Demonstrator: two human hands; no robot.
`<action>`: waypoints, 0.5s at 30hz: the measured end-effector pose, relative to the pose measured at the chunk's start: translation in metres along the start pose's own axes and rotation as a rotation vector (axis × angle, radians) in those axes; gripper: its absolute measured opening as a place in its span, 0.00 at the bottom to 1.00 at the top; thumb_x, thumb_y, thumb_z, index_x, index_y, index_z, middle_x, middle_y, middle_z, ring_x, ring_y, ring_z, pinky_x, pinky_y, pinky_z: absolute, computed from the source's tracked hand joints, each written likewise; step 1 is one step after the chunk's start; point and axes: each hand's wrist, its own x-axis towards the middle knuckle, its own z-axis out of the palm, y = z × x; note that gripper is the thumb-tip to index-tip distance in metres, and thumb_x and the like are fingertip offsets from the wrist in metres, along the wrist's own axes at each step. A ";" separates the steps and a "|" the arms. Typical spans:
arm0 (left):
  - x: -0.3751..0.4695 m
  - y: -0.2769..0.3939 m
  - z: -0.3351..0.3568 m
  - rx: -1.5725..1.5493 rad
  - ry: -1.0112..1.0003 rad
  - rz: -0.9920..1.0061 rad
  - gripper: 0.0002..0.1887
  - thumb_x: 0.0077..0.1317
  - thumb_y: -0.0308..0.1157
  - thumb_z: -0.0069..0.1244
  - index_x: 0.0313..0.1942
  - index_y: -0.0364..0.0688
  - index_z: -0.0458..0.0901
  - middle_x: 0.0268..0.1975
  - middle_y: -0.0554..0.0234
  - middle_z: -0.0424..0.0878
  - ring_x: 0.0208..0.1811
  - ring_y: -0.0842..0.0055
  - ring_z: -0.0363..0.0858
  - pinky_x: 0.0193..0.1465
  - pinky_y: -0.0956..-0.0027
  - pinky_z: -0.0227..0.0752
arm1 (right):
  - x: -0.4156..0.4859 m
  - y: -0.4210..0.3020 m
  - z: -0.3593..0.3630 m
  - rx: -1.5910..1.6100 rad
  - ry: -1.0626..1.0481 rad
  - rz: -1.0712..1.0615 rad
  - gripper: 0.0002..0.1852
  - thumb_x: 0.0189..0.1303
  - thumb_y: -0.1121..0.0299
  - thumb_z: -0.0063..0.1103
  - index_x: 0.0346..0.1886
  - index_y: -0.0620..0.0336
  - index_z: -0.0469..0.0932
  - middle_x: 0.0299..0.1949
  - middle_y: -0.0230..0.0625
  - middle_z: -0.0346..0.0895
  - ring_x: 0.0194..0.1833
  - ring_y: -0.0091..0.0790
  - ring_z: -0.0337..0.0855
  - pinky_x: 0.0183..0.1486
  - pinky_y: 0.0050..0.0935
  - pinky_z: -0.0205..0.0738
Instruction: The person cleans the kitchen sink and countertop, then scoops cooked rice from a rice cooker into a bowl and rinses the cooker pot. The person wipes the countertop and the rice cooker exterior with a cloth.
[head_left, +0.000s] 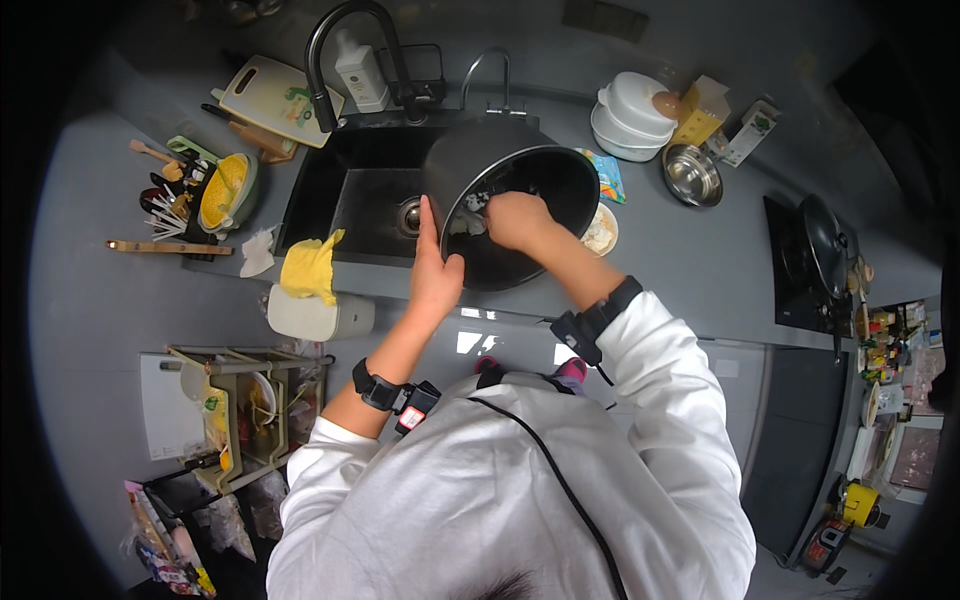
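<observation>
A deep black pot (517, 271) is tipped on its side over the right part of the sink, its mouth turned towards me. My left hand (435, 277) steadies it, fingers along the outer wall and thumb by the rim. Inside the mouth is my right hand (519, 221), its fingers curled. White clumps like cooked rice (475, 201) and a pale flat piece (468, 223) show beside its knuckles; whether it grips a utensil is hidden. Partly behind the pot, a bowl (616, 231) with white, rice-like food (598, 231) stands on the counter.
A black sink (367, 202) with a tall faucet (319, 90) lies left. A yellow cloth (307, 270) drapes over a pale bin (322, 319). White lidded containers (634, 116) and a steel bowl (691, 176) stand right, before a lidded pan (821, 244) on the cooktop.
</observation>
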 end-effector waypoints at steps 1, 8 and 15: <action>0.000 -0.002 -0.001 -0.017 -0.029 -0.064 0.47 0.52 0.19 0.39 0.72 0.48 0.35 0.69 0.39 0.53 0.68 0.52 0.58 0.66 0.65 0.57 | 0.005 0.007 0.004 0.111 -0.010 -0.015 0.10 0.54 0.65 0.56 0.30 0.60 0.84 0.30 0.45 0.82 0.35 0.44 0.84 0.38 0.35 0.77; -0.003 -0.008 -0.020 0.157 -0.113 -0.096 0.46 0.53 0.21 0.40 0.72 0.49 0.37 0.68 0.37 0.55 0.69 0.50 0.56 0.65 0.63 0.59 | 0.000 0.047 0.059 1.255 -0.455 0.375 0.14 0.64 0.62 0.55 0.51 0.52 0.79 0.18 0.23 0.70 0.16 0.15 0.61 0.17 0.17 0.49; 0.009 0.002 -0.031 0.170 -0.177 -0.174 0.46 0.53 0.21 0.40 0.72 0.53 0.38 0.66 0.37 0.58 0.65 0.49 0.62 0.64 0.62 0.62 | 0.003 0.035 0.085 0.680 0.072 -0.111 0.16 0.65 0.63 0.52 0.54 0.53 0.78 0.18 0.25 0.69 0.19 0.16 0.65 0.19 0.18 0.56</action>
